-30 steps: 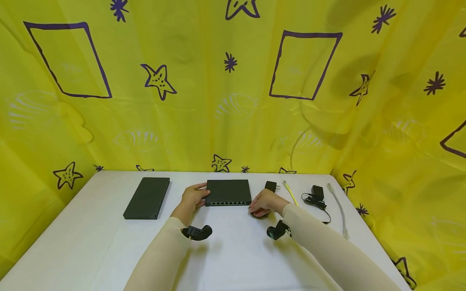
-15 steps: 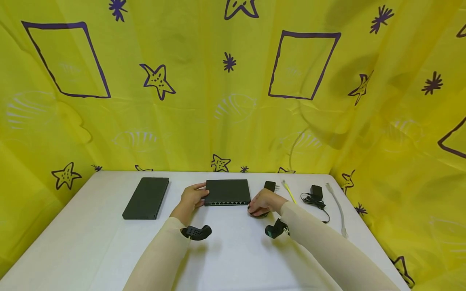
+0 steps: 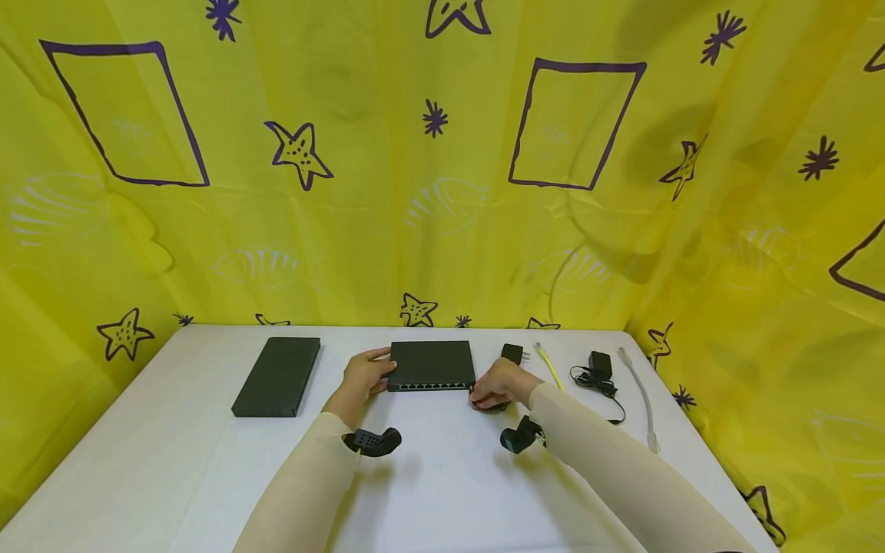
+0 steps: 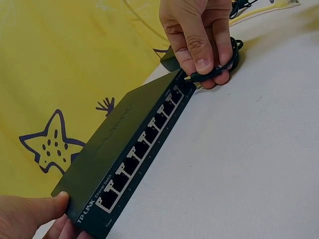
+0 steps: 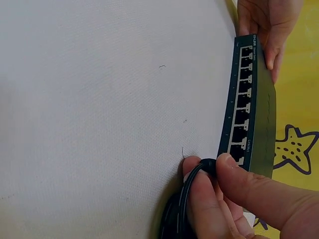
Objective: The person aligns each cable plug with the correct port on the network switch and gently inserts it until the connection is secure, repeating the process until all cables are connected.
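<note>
In the head view a black Ethernet switch lies mid-table, its row of ports facing the person. My left hand grips its left end, thumb on top and fingers underneath, as the left wrist view shows. At the other end, my right hand pinches the barrel plug of a black power cord between thumb and fingers. The plug's metal tip points at the switch's front face, right by the socket beyond the last port. Looped cord hangs beside the fingers. The black power adapter lies just behind this hand.
A second black flat box lies on the left of the white table. To the right are a yellow network cable, another black adapter with coiled cord and a grey network cable. A yellow curtain hangs behind.
My right hand has shifted very slightly left, bringing the plug closer to the switch's right end. The left hand keeps its grip and the switch stays in place.
</note>
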{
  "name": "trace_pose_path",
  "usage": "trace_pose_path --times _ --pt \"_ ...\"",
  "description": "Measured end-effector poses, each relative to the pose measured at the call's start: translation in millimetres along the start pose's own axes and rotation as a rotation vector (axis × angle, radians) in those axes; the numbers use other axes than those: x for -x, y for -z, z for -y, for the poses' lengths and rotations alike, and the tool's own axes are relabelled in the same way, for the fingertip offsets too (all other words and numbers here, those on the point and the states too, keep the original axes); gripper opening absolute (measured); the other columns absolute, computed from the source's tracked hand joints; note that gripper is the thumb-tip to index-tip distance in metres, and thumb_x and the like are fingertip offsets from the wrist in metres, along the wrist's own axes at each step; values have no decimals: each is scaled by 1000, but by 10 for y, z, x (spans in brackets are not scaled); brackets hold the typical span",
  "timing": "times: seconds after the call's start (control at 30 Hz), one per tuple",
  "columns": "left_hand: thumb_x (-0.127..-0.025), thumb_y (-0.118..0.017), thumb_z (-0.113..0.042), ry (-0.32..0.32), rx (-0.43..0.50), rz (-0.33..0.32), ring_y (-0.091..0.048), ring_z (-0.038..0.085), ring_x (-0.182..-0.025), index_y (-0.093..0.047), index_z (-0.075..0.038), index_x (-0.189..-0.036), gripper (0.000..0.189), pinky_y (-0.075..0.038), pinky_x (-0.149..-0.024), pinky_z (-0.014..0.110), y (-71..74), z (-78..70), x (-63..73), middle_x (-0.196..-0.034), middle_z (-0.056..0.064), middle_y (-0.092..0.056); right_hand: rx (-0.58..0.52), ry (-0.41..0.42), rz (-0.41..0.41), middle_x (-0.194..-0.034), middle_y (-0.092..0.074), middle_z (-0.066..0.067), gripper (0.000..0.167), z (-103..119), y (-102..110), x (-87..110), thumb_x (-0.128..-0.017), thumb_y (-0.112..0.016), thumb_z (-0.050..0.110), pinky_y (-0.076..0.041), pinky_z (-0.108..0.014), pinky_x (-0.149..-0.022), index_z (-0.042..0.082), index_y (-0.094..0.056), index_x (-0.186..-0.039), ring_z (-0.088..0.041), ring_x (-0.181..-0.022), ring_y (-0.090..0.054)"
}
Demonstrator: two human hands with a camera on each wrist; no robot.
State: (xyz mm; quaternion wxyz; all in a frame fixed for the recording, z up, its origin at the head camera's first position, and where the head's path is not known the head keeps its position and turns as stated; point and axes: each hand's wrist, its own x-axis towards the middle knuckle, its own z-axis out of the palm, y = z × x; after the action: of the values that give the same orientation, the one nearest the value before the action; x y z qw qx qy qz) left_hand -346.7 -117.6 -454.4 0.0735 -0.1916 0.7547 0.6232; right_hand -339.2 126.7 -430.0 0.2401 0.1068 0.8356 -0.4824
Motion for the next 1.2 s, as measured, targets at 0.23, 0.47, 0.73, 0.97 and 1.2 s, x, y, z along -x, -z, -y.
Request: trace_pose_path --times 0.23,0.47,0.73,0.97,1.2 --pt "-93 -68 -9 3 -10 -7 -62 15 -84 -61 -10 -135 43 -55 -64 19 1 -14 15 -128 20 -62 -15 -19 -4 -79 -69 -13 16 18 1 10 -80 -75 -10 -59 -21 -60 -14 -69 -94 -12 -59 -64" --pt "-92 -68 -9 -4 -12 -4 -62 15 -82 -61 -10 -135 43 -56 -65 20 2 -2 13 -127 20 -62 -10 -18 -13 -92 -69 -19 31 48 -16 41 -81 -74 -10 -59 -22 -61 -17 -63 -109 -13 -59 -66" --pt "-93 -67 -9 -5 -4 -2 -63 15 -85 -61 -10 -135 43 -56 -65 20 4 13 -5 -127 21 -62 -37 -13 -4 -91 -66 -18 35 51 -24 54 -80 -74 -11 -59 -23 -62 -18 -60 -112 -13 -60 -66" --pt "-93 -68 -9 -2 -9 -4 -63 16 -86 -61 -9 -135 43 -57 -68 22 4 2 -4 -128 21 -62 -18 -17 -11 -96 -67 -20 36 60 -16 45 -82 -73 -10 -59 -22 -62 -17 -60 -114 -12 -60 -66" --pt "-93 -68 -9 10 -23 -13 -62 16 -88 -61 -11 -135 43 -57 -69 22 9 -6 2 -130 19 -62 -23 -14 -22 -100 -68 -24 35 57 -20 15 -82 -73 -9 -59 -21 -62 -19 -60 -114 -13 -61 -68"
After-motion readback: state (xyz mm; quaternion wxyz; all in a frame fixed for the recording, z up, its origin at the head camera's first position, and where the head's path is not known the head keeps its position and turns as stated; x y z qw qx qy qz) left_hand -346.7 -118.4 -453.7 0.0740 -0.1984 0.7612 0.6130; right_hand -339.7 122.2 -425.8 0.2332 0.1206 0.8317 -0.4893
